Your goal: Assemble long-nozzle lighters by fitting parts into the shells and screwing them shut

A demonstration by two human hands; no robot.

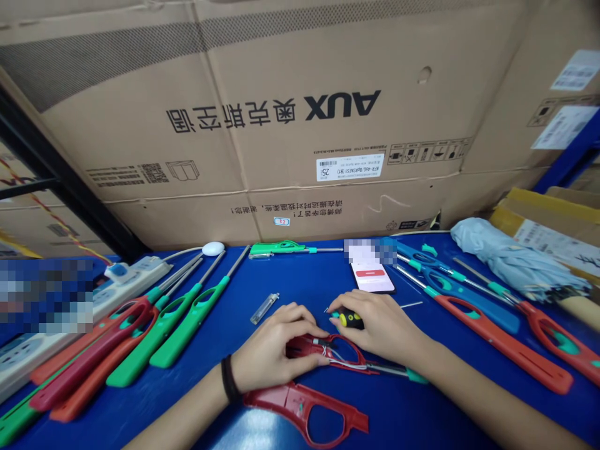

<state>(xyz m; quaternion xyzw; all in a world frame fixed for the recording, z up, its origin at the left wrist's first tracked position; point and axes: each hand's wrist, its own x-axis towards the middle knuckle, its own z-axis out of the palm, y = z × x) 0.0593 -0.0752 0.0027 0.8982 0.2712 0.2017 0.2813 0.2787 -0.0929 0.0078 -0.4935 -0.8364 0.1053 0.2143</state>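
My left hand (274, 353) presses down on an opened red lighter body (328, 353) whose inner wires show, fingers curled over its handle end. My right hand (377, 325) grips a small screwdriver with a black and yellow handle (350, 319), its thin tip pointing left just above the lighter. A separate red lighter shell half (307, 412) lies on the blue table (300, 281) close in front of my left wrist. A small clear tube (265, 308) lies just beyond my left hand.
Several long green and red lighters (140, 331) lie at the left beside a white power strip (94, 300). More blue and red lighters (482, 312) lie at the right, near a folded umbrella (515, 262). A phone (372, 275) and a green lighter (281, 249) lie before a cardboard box wall (300, 125).
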